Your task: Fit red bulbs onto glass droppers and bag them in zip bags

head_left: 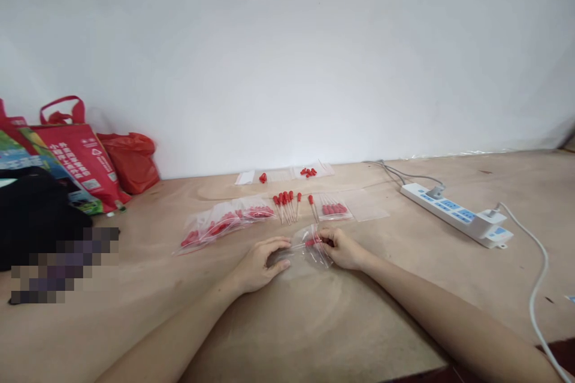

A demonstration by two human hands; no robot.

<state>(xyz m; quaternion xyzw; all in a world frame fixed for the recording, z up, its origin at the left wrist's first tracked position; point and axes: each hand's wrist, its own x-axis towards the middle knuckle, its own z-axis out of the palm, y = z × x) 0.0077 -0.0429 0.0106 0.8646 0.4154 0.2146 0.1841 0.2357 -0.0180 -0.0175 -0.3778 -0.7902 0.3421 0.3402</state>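
My right hand (340, 247) pinches a dropper (312, 242) by its red bulb, at a clear zip bag (317, 255); whether the stem is inside the plastic is hard to see. Curled around the left side of that bag is my left hand (265, 262), thumb below and fingers above. Just beyond the hands lie several loose droppers (287, 198) with red bulbs and thin clear stems. One more dropper (312, 206) rests to their right, beside a zip bag of droppers (334, 208).
Filled zip bags (224, 221) overlap at left. Farther back lie red bulbs (308, 172) on clear bags, and another red cluster (263, 178). A white power strip (453, 213) with cables sits right. Red shopping bags (81, 155) and a black cloth item (38, 215) stand left.
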